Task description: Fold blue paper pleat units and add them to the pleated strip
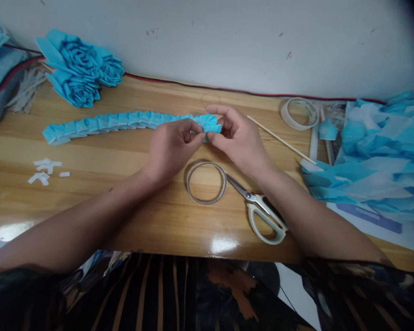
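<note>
A long strip of folded blue paper (pixel 119 121), pleated along its length, stretches across the table from the left to my hands. My left hand (pixel 175 142) pinches the strip near its right end, fingertips pressed together. At that same end my right hand (pixel 239 138) grips the paper between thumb and fingers, its index finger arched above. The fingertips of both hands almost meet there. Just below them lies a roll of tape (pixel 206 202), and beside it a pair of scissors (pixel 262 209) with pale handles, partly behind my right forearm.
Folded blue paper roses (pixel 83 66) lie at the back left. Small white paper pieces (pixel 44 170) are scattered at left. A thin wooden stick (pixel 283 140), another tape roll (pixel 284 117) and a heap of blue sheets (pixel 376 142) occupy the right. A red-black cable (pixel 193 85) runs along the wall.
</note>
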A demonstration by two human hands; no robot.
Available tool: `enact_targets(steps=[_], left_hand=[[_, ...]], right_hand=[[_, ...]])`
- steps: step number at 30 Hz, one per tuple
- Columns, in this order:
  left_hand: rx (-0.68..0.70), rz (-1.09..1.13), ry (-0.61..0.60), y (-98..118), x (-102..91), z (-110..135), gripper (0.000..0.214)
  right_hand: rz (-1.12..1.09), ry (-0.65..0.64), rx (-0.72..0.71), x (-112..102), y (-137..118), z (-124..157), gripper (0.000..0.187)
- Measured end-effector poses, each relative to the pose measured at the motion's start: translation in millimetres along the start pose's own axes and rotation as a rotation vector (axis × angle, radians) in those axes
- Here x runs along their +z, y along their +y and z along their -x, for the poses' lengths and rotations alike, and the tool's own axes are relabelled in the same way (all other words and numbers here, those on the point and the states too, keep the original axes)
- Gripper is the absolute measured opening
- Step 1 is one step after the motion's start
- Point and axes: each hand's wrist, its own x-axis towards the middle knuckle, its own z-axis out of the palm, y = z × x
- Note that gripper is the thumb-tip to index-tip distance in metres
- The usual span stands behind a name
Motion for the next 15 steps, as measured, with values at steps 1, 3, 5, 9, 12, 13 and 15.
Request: enact_targets(steps=[1, 3, 5, 9, 12, 13, 15], left_hand=[[-0.003, -0.002, -0.004, 0.0, 0.3, -0.3, 0.009], [-0.011, -0.006, -0.008, -0.2, 1.0, -0.9, 0.009], [-0.018, -0.001, -0.011, -0.5, 1.7, -1.4, 0.009], [-0.044, 0.044, -0.02, 0.2, 3.1, -2.5, 0.013], [-0.07, 0.062, -0.026, 2.1, 4.0, -3.0, 0.015], [-0.077, 0.067, -0.026, 2.9, 4.3, -3.2, 0.015], [-0.092, 0.08, -0.025, 3.9, 4.7, -3.4, 0.016]], right_hand=[[0.01, 0.006, -0.004, 0.5, -0.8, 0.1, 0.042], [0.028, 0.017, -0.006, 1.4, -2.7, 0.4, 0.041], [0.031, 0.027, -0.003, 2.4, -4.9, 0.6, 0.041], [-0.002, 0.035, 0.005, 4.2, -6.5, 0.7, 0.043], [0.022, 0.035, -0.008, 4.8, -3.5, 0.2, 0.044], [0.039, 0.034, -0.014, 4.8, -2.2, 0.1, 0.044], [0.062, 0.029, -0.02, 4.4, 0.0, -0.1, 0.045]])
